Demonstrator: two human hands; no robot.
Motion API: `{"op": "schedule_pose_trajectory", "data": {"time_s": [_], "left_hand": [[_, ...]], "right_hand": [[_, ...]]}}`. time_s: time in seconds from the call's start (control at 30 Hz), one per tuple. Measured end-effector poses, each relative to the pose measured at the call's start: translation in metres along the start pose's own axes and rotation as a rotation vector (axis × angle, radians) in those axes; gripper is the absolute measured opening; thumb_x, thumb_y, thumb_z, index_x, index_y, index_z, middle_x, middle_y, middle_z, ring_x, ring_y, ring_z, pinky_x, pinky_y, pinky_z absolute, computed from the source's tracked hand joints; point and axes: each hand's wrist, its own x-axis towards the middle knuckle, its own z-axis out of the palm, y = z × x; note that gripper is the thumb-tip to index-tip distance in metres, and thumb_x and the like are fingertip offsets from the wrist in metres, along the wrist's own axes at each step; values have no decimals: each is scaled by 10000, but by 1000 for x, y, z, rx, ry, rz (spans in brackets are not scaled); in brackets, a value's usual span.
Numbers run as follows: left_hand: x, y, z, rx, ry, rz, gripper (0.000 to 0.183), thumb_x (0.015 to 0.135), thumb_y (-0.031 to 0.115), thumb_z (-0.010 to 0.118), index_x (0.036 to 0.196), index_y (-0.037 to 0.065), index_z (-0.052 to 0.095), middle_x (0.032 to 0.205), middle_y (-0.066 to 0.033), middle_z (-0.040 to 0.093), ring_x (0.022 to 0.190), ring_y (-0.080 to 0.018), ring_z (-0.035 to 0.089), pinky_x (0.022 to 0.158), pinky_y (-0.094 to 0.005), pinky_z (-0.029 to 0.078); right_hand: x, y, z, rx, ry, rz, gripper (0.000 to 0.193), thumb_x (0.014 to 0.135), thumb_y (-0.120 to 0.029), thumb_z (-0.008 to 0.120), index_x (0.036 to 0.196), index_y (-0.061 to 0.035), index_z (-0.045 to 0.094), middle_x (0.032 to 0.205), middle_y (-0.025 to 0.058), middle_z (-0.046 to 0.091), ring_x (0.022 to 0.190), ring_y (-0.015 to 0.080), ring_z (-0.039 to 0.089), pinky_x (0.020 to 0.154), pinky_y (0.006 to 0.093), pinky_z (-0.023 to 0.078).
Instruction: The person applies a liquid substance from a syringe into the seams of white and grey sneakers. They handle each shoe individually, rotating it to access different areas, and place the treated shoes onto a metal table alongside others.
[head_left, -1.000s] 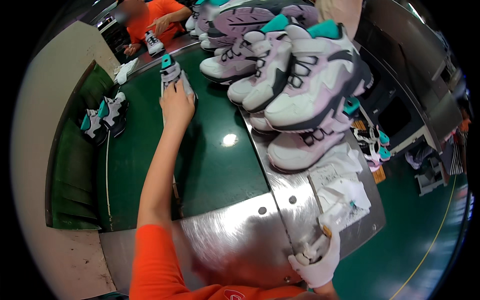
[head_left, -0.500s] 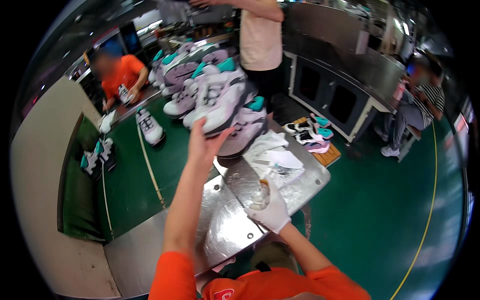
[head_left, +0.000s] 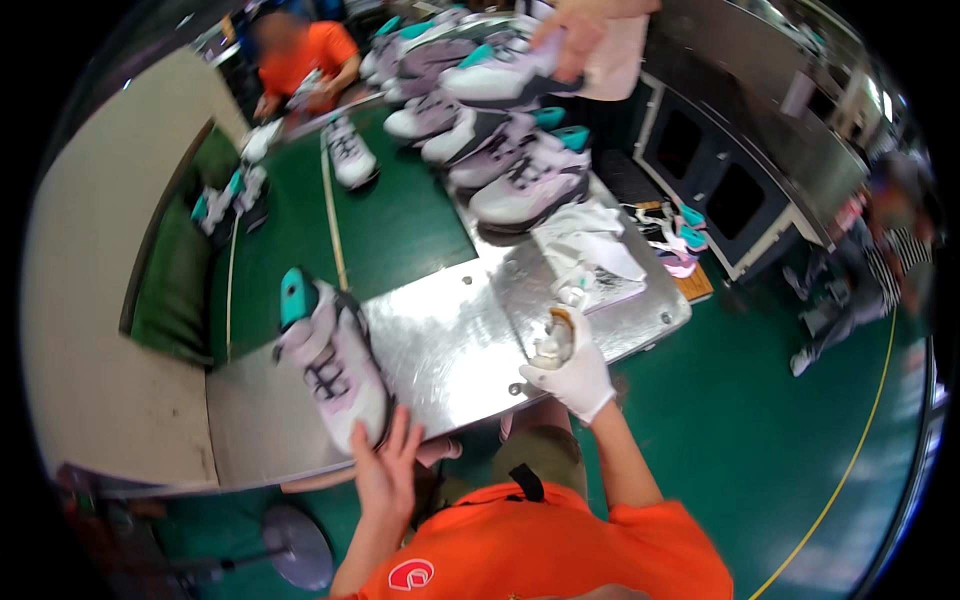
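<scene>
Lilac-and-white, the shoe [head_left: 330, 365] now lies on the steel plate [head_left: 450, 345]; a second ago the left hand [head_left: 385, 470] was reaching far up the belt for one. That hand is open, fingertips touching the toe at its 11 o'clock. The gloved right hand [head_left: 572, 372] grips a small brush [head_left: 553, 340].

A sneaker [head_left: 335, 360] lies on the metal plate [head_left: 450, 340] (more sneakers [head_left: 500, 130] behind).

lilac-white sneakers with teal heel tabs [head_left: 335, 360]: 1 on steel plate, about 6 piled beyond | white-gloved hands [head_left: 570, 370]: 1 | bare hands [head_left: 385, 475]: 1
</scene>
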Motion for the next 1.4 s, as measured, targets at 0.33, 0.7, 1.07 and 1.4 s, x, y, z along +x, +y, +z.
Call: {"op": "schedule_pose_trajectory", "data": {"time_s": [0.33,0.7,1.07,1.4], "left_hand": [[30,92,122,1540,-1243,1040,611,795,379,766,1328,141,585,1420,-141,507,1396,-390,366,1130,-557,275],[48,180,20,1947,-829,1321,465,673,90,793,1071,16,564,1141,-181,560,1112,-400,560,1014,-536,463],[-6,124,-28,1712,-596,1478,220,698,96,739,885,176,655,1135,-121,660,1052,-335,653,851,-414,550],[0,126,-23,1682,-620,1403,242,696,107,750,893,163,621,1048,-134,708,986,-317,688,817,-384,560]], "right_hand": [[-19,-46,-38,-68,-40,-12,975,594,51,800,1439,-65,326,1285,104,456,1203,240,508,934,334,485],[5,-57,-58,-289,-141,170,853,628,21,732,1415,-31,409,1178,99,553,952,143,582,819,271,503],[27,-88,-23,177,-841,541,779,771,-325,739,1348,81,406,1001,284,617,690,322,648,666,377,555],[49,-86,68,550,-928,461,898,684,-441,743,1301,107,390,844,303,600,570,349,607,498,402,517]]}}
